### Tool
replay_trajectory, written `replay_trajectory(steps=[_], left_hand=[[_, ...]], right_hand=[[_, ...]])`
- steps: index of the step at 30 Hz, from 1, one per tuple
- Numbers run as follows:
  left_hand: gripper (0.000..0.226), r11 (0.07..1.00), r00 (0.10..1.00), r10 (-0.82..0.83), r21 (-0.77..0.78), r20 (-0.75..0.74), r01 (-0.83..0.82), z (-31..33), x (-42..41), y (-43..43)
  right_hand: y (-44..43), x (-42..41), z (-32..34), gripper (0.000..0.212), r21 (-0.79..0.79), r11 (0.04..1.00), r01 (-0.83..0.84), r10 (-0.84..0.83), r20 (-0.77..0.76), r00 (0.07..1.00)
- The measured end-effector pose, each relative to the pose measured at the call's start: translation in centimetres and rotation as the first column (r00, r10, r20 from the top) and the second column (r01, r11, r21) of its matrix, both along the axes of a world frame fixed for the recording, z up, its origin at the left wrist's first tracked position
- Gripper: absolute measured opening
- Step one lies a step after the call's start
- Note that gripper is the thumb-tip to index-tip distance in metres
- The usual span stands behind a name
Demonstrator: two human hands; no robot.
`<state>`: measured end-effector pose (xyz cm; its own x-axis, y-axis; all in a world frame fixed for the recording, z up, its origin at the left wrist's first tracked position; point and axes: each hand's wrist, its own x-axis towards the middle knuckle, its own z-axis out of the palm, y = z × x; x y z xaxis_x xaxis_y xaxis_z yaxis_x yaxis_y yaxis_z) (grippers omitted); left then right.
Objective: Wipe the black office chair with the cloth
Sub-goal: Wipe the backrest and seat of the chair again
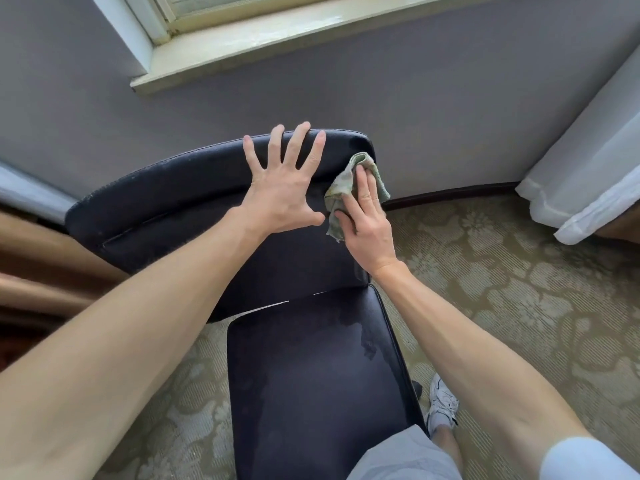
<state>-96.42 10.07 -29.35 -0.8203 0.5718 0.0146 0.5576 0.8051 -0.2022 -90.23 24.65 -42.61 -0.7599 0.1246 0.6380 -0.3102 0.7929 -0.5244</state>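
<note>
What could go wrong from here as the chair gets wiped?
1. The left hand only presses flat on the backrest, so the chair might shift under the push.
2. The bunched cloth is pressed by the right hand with flat fingers near the backrest's edge; it could slip off.

The left hand (282,199) lies spread with straight fingers on the top edge of the black office chair (311,375) backrest (173,192), while the right hand (367,230) presses a crumpled green cloth (341,188) flat against the backrest's right edge, above the patterned carpet (502,271).
</note>
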Motion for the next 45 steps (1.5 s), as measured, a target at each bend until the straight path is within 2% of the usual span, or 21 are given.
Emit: replay_trajectory(steps=[3, 7, 10, 16, 21, 26, 29, 34, 39, 45], left_hand=[[0.12, 1.0, 0.999, 0.001, 0.007, -0.032, -0.001, -0.2, 0.1, 0.2], [0.114, 0.999, 0.994, 0.025, 0.034, -0.108, -0.022, -1.0, 0.2, 0.7], [0.102, 0.987, 0.981, 0.101, 0.142, -0.168, -0.077, -1.9, 0.7, 1.7], [0.096, 0.965, 0.963, 0.194, 0.213, -0.187, -0.153, -2.1, 1.0, 2.9], [0.08, 0.923, 0.917, 0.349, 0.24, -0.196, -0.3, -2.2, 1.8, 4.8], [0.076, 0.872, 0.866, 0.465, 0.266, -0.184, -0.411, -2.3, 1.9, 6.5], [0.073, 0.839, 0.835, 0.521, 0.285, -0.175, -0.464, -2.6, 2.1, 7.8], [0.071, 0.803, 0.815, 0.562, 0.327, -0.142, -0.498, -2.5, 2.1, 8.5], [0.071, 0.789, 0.814, 0.559, 0.402, -0.156, -0.465, -3.6, 2.0, 8.5], [0.074, 0.787, 0.8, 0.547, 0.477, -0.245, -0.392, -5.2, 1.6, 8.2]], right_hand=[[0.0, -0.2, -0.7, 0.043, 0.022, 0.999, 0.025, -0.024, -0.023, 0.999], [-0.1, 0.0, -2.1, 0.033, 0.044, 0.998, 0.054, -0.054, -0.009, 0.999], [0.0, 0.3, -3.1, 0.028, 0.063, 0.997, 0.053, -0.052, -0.01, 0.999], [1.4, 1.2, -4.0, 0.038, 0.115, 0.992, -0.058, 0.054, 0.033, 0.998], [4.8, 0.9, -2.4, 0.037, 0.302, 0.934, -0.191, 0.21, -0.031, 0.977], [8.0, -1.7, -1.1, 0.045, 0.499, 0.793, -0.349, 0.44, -0.074, 0.895], [9.1, -3.0, -0.5, 0.048, 0.596, 0.718, -0.36, 0.524, -0.122, 0.843], [10.6, -4.2, -0.5, 0.052, 0.689, 0.609, -0.393, 0.62, -0.105, 0.777], [10.8, -5.1, -1.5, 0.046, 0.727, 0.593, -0.346, 0.671, -0.207, 0.712], [10.6, -6.2, -3.2, 0.035, 0.741, 0.596, -0.31, 0.707, -0.302, 0.64]])
